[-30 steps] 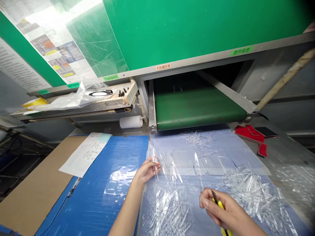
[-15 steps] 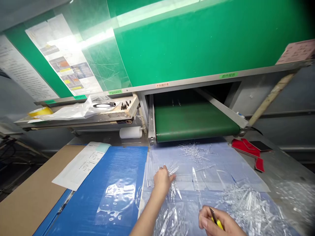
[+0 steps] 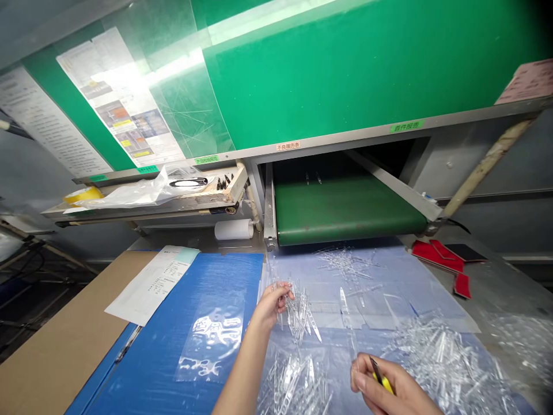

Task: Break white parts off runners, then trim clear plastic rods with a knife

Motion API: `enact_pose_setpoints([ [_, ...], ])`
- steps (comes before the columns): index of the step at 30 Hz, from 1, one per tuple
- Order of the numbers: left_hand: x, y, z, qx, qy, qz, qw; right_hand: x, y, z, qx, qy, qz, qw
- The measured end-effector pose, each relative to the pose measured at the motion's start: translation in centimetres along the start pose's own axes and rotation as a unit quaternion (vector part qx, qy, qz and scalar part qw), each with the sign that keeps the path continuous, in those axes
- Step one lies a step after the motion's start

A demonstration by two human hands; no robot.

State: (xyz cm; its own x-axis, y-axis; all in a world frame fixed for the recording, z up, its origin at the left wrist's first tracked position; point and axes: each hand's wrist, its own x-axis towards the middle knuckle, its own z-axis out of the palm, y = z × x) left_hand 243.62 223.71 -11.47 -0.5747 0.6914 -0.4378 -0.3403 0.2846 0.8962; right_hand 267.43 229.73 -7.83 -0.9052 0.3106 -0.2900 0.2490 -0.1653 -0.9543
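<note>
My left hand (image 3: 272, 305) pinches a bunch of clear plastic moulded sprues (image 3: 299, 316) that hang below the fingers, over a pale blue-tinted sheet (image 3: 371, 288). My right hand (image 3: 382, 383) grips a yellow-handled utility knife (image 3: 382, 380) at the lower edge of the view, and its blade points up and to the left. A loose heap of clear sprues (image 3: 440, 363) lies right of that hand. Another heap (image 3: 294, 386) lies below my left wrist. A thinner scatter (image 3: 343, 262) sits near the green conveyor belt (image 3: 345, 210).
To the left lie a blue folder (image 3: 173, 305) with a clear plastic bag (image 3: 211, 340), a printed paper sheet (image 3: 151, 285) and cardboard (image 3: 64, 323). Red pieces (image 3: 436, 256) sit at right. A paper roll (image 3: 233, 229) stands under a cluttered shelf (image 3: 147, 204).
My left hand has moved back left and now holds a clear sprue bunch. My right hand with the knife has barely moved, and the view has shifted slightly.
</note>
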Motion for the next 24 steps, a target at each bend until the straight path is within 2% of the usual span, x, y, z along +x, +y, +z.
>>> enact_pose_setpoints([
  [3,-1.5,0.3,0.5,-0.154,-0.058,-0.012,0.986,0.1,-0.2,0.0,-0.010,-0.004,-0.005,1.000],
  [6,-3.6,0.3,2.0,-0.290,-0.106,-0.025,0.951,0.0,-0.8,-0.1,-0.012,0.001,0.001,1.000],
  [9,-5.9,0.2,3.7,-0.386,-0.148,-0.044,0.909,-0.3,-1.8,0.0,-0.007,0.004,0.015,1.000],
  [12,-7.3,0.0,4.6,-0.445,-0.174,-0.055,0.877,-0.6,-2.9,0.0,-0.011,-0.012,0.015,1.000],
  [15,-7.5,-0.1,4.2,-0.481,-0.181,-0.055,0.856,-1.0,-3.8,-0.3,-0.047,-0.025,0.002,0.999],
  [18,-7.6,-0.1,3.4,-0.494,-0.185,-0.052,0.848,-1.3,-4.1,-1.1,-0.156,-0.023,-0.009,0.987],
  [21,-9.1,-0.7,3.5,-0.465,-0.212,-0.071,0.856,-1.4,-4.4,-2.2,-0.263,0.035,-0.007,0.964],
  [24,-11.6,-2.5,5.5,-0.387,-0.282,-0.130,0.868,-1.1,-5.2,-2.9,-0.250,0.108,-0.041,0.961],
])
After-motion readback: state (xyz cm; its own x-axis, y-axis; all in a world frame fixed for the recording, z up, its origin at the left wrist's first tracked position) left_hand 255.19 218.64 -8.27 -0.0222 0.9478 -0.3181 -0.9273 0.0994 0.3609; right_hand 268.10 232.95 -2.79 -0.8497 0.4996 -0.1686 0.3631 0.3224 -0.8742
